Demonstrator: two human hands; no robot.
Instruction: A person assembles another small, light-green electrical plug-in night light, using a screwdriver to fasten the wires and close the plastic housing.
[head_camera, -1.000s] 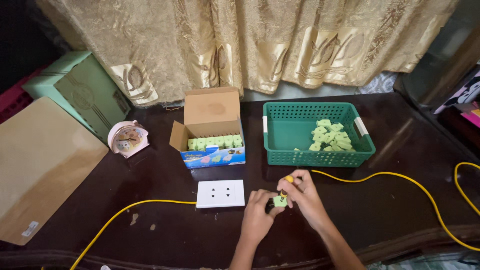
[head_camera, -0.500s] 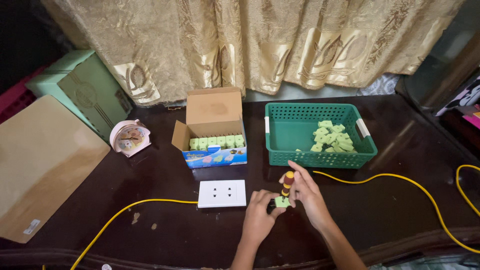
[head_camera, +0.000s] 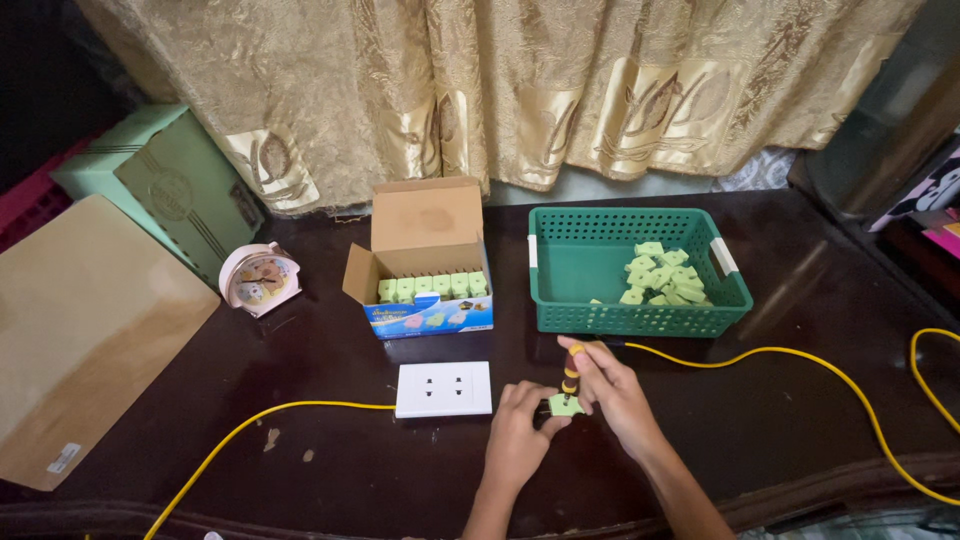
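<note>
Hands are both down front of the white socket plate, just off its right end. Left hand pinches a small green plug piece in its fingers; right hand grips a yellow-handled screwdriver upright on it. Green basket of the same pieces sits right behind, open cardboard box behind the plate. Yellow cable runs off right. Bare dark desk left of the plate, edge close below.

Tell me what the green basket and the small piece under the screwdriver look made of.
Green basket: apparently moulded plastic, its walls a regular perforated grid, slightly glossy. Small pale-green piece, held by the left hand: probably plastic too, uniformly coloured and blocky, though too small to be sure.
</note>
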